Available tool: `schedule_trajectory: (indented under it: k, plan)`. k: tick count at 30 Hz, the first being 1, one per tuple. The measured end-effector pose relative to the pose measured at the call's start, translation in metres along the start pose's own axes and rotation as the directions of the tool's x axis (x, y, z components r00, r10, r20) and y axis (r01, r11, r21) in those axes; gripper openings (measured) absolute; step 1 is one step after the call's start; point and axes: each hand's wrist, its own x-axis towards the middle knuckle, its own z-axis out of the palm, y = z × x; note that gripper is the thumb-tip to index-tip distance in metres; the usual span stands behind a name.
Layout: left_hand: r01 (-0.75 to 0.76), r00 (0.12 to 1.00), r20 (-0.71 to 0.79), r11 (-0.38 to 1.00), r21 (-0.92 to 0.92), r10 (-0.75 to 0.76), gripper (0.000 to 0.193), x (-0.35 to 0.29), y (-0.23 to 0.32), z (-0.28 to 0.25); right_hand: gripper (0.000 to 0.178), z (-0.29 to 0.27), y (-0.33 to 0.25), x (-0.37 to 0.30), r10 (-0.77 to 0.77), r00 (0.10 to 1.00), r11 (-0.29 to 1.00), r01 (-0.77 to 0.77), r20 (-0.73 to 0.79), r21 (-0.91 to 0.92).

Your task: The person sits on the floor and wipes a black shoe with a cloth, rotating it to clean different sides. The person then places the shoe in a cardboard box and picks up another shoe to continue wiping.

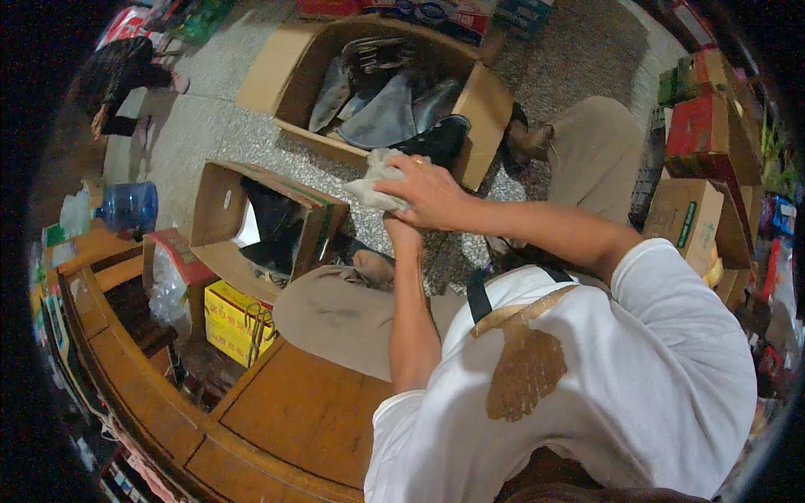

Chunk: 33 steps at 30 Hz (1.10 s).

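White short-sleeved shirt [671, 352] on the person, brown fan-shaped patch [528, 373] showing, dark strap [479, 297], beige trousers [331, 314]!

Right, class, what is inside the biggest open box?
In the box: overlapping dark blade-like pieces, and what looks like a pronged piece. Anything beneath them is covered and cannot be seen.

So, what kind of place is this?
Possibly a storeroom or small shop: there are cardboard boxes along the right, an open carton of dark pieces, and a large blue bottle.
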Motion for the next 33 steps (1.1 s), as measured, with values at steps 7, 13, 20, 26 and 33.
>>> schedule_trajectory:
  k: [7, 13, 20, 26, 33]
  plan:
    - [0.131, 0.988, -0.051, 0.967, -0.221, -0.145, 0.038, -0.005, 0.043, 0.006, 0.039, 0.029, -0.011, 0.061, 0.225, 0.974, 0.973, -0.224, 0.024, -0.058]
    - [0.167, 0.986, 0.061, 0.933, -0.32, -0.156, 0.041, 0.005, 0.027, -0.008, 0.039, 0.028, 0.025, 0.042, 0.171, 0.984, 0.984, -0.173, 0.046, 0.044]
    - [0.156, 0.988, 0.098, 0.764, -0.626, -0.121, 0.054, 0.008, 0.015, -0.012, 0.037, -0.004, 0.095, -0.034, -0.303, 0.938, 0.95, 0.311, 0.167, -0.024]
    - [0.178, 0.983, 0.09, 0.719, -0.672, -0.16, 0.047, 0.017, 0.013, -0.016, 0.031, -0.071, 0.164, -0.021, 0.51, 0.85, 0.847, -0.469, 0.131, -0.25]
    - [0.147, 0.987, 0.0, 0.901, -0.409, -0.161, 0.048, -0.002, 0.038, 0.009, 0.043, -0.014, 0.064, -0.026, 0.156, 0.965, 0.987, -0.142, -0.212, 0.081]
